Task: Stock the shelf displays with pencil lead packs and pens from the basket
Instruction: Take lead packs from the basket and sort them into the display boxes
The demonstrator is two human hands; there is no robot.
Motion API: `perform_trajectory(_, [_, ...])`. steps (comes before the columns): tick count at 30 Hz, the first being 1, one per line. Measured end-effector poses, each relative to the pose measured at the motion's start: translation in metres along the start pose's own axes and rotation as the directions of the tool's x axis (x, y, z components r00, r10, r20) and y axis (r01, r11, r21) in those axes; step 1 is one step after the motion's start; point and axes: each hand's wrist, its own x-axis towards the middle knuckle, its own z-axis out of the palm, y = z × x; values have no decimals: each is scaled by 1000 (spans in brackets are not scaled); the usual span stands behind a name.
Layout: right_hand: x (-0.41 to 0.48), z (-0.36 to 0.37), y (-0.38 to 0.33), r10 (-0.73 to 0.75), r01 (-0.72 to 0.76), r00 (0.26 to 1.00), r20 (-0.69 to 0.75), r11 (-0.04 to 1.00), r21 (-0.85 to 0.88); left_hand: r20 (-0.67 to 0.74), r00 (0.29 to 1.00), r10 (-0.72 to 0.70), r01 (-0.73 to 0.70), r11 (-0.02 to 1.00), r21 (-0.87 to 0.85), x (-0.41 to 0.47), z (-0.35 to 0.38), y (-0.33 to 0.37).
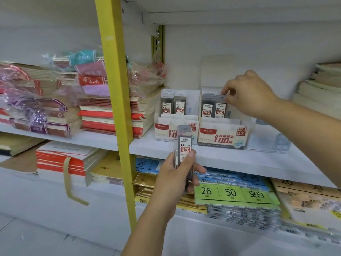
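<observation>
hands (247,93) pinching lead pack (220,106), display box (222,137)

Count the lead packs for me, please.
5 lead packs: two in the 0.5 box, two in the 0.7 box, one in the left hand; more likely hidden behind these.

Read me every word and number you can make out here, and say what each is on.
"0.7 HB", "100": clear pencil lead pack held in the left hand.
"HB 0.7", "100": right white cardboard display box.
"0.5", "100": grey lead packs in the left white display box.
"26", "50", "空白": green label sheet.
"语文本": red notebook cover.
Smaller print everywhere: too blurred.
</observation>
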Motion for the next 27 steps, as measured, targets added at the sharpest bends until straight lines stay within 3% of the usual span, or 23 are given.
perform_trajectory(3, [-13,-10,-8,-37,33,997,-74,998,-59,15,1000,10,-10,1000,27,-6,-1,5])
perform_trajectory(6, [-47,-17,-34,-24,75,982,-187,960,269,39,999,15,-17,999,49,-11,-1,8])
perform_trajectory(9, [-89,-18,-66,-49,27,999,17,766,643,76,997,27,-31,998,58,-17,-1,11])
perform_trajectory(12, [-112,-9,-83,-105,-102,975,195,567,817,111,993,27,-35,997,71,-21,1,13])
perform_trajectory(15, [-115,-3,-82,-53,-149,980,192,442,884,116,993,23,-34,995,92,-24,4,13])
perform_trajectory(18, [-99,-11,-64,131,-147,986,104,377,915,85,996,-8,4,999,45,-21,2,12])
perform_trajectory(20, [-80,-21,-43,272,-85,962,-33,412,907,56,998,-19,18,1000,22,-18,-1,11])
perform_trajectory(22, [-63,-31,-25,307,-23,934,-181,559,829,25,1000,-1,1,999,37,-17,-3,11])
perform_trajectory(24, [-50,-33,-14,258,7,926,-276,720,694,-3,1000,28,-28,998,56,-15,-3,10])
perform_trajectory(27, [-37,-26,-9,157,5,948,-277,862,508,-27,998,60,-58,996,75,-13,-5,8])
